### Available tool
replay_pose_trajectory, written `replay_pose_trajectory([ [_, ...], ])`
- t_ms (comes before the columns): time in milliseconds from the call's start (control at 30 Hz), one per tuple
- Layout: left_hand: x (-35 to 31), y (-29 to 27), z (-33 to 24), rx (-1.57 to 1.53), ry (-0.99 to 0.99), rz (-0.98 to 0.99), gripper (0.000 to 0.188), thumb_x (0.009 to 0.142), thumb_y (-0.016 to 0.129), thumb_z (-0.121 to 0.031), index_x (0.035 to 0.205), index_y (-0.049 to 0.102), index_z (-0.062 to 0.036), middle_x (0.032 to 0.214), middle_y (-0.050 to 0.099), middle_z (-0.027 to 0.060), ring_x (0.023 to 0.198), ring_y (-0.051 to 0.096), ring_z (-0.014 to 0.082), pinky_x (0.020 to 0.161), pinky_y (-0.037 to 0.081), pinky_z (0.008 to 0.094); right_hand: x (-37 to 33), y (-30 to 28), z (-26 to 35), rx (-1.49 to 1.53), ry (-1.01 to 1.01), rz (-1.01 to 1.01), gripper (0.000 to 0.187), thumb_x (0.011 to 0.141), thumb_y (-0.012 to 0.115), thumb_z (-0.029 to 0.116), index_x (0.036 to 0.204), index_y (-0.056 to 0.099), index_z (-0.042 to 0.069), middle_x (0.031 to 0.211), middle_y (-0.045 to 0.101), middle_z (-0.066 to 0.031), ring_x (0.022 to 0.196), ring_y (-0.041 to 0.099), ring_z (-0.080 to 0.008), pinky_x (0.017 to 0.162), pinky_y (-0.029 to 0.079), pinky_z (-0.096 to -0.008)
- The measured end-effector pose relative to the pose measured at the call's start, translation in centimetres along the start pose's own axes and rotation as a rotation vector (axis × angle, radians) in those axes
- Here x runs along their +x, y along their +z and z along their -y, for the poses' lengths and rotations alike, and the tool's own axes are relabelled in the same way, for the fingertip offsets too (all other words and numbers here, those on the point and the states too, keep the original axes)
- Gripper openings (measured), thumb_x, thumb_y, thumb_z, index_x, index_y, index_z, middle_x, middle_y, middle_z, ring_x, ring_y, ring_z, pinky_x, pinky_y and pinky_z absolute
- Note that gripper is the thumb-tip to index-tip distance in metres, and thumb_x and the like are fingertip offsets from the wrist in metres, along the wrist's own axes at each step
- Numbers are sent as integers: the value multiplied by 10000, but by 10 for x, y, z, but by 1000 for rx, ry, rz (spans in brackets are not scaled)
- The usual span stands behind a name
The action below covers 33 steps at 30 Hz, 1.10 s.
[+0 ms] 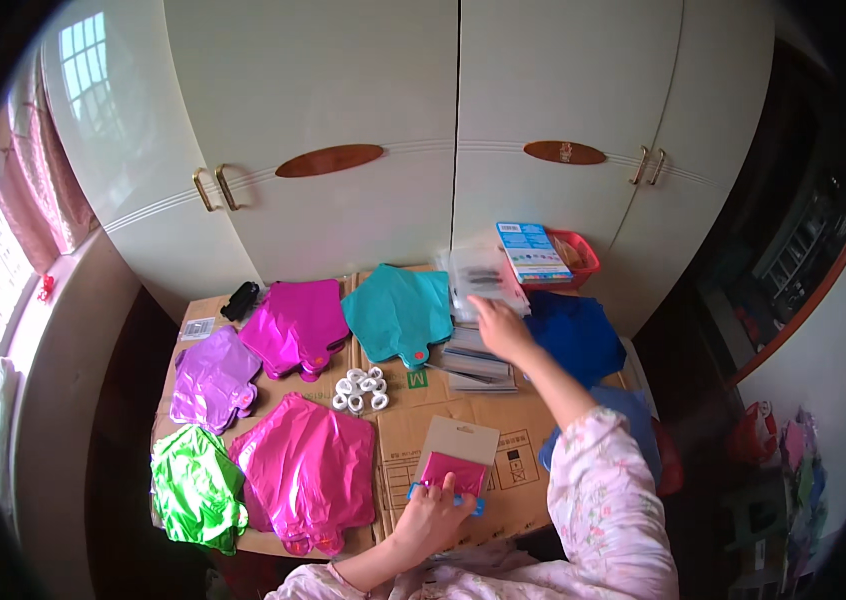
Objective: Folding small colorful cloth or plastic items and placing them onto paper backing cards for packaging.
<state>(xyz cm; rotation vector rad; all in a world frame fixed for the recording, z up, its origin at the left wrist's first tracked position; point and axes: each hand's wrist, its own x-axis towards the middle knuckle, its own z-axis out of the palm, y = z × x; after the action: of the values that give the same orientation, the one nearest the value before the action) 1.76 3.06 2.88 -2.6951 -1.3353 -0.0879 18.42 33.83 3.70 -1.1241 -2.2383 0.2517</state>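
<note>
My left hand is closed over a folded pink foil balloon, which lies on a pale card with a hang hole. A light blue strip shows beneath those fingers. Farther off, my right hand has its fingers at a clear plastic bag with dark marks; bag and fingertips are slightly blurred. Just below that hand lies a stack of greyish flat packets. Several small white rolls sit to the left of the card.
Flat foil balloons surround the cardboard-covered table: pink, green, lilac, magenta, teal and blue. A red basket holds a blue-and-white printed card. Cabinet doors stand behind.
</note>
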Motion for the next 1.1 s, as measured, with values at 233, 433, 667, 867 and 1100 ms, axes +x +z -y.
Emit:
replay_pose_trajectory([
  [233, 2, -3, 1, 5, -7, 5, 290, 815, 522, -178, 1100, 479, -146, 1197, 563, 238, 788, 634, 239, 689, 471, 353, 31, -19, -42, -427, 131, 543, 518, 825, 600, 182, 1304, 438, 68, 1380, 443, -155, 1276, 420, -307, 1056, 332, -444],
  [433, 0, 3, 0, -31, -12, -65, 289, 807, 532, -170, 1093, 492, -161, 1186, 556, 241, 788, 626, 243, 687, 479, 364, 28, -15, -61, -154, 215, 327, 385, 793, 680, 317, 1143, 622, 168, 1039, 658, -134, 973, 619, -313, 835, 490, -387],
  [667, -2, 10, -1, -14, -14, -80, 276, 808, 532, -178, 1081, 498, -161, 1175, 565, 232, 790, 622, 242, 677, 475, 359, 10, -10, -59, -175, -22, 304, 483, 779, 670, 308, 1215, 583, 122, 1279, 559, -102, 1133, 551, -295, 950, 443, -374],
  [867, 1, 10, -6, 58, -21, -86, 231, 802, 537, -178, 1028, 496, -153, 1151, 585, 221, 749, 621, 228, 639, 464, 350, 2, -2, -72, -233, -10, 285, 343, 802, 613, 183, 1133, 636, 97, 1215, 597, -106, 1097, 577, -274, 937, 461, -371],
  [1100, -1, 13, -6, 65, -45, -139, 251, 789, 556, -164, 1023, 493, -100, 1079, 625, 229, 709, 625, 236, 604, 488, 343, -20, -36, 5, -263, -38, -184, 127, 832, 589, 149, 905, 672, 86, 946, 686, -76, 839, 661, -269, 696, 539, -373],
])
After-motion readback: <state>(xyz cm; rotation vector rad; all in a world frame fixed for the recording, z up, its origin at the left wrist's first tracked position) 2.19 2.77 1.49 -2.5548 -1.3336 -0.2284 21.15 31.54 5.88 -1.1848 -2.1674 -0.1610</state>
